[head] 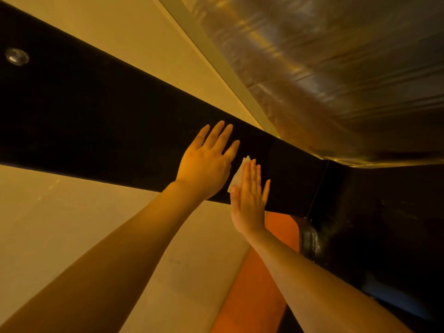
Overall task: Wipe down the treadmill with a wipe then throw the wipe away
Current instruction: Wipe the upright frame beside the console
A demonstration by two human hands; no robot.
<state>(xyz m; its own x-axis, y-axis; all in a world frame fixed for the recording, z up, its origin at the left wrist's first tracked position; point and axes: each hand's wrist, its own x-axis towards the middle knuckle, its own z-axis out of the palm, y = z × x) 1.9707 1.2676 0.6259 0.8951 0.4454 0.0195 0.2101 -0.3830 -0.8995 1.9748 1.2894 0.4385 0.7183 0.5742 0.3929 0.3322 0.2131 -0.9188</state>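
Two bare forearms are reaching in from the near edge, crossing a pale smooth floor (pixel 60 224) and an orange curved panel (pixel 254 284) that is partly hidden by the right arm. The right hand (pixel 249 203), fingers straight, is pressing one small white crumpled wipe (pixel 237 175), mostly covered, against the wide black matte treadmill beam (pixel 96 121). Just left, the left hand (pixel 206 164) is lying flat and spread on it. Farther right, a blurred, shiny grey surface (pixel 324 56) is hard to identify.

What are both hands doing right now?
Left hand: open, flat on the black treadmill bar, holding nothing.
Right hand: open, straight fingers pressing the white wipe against the bar.
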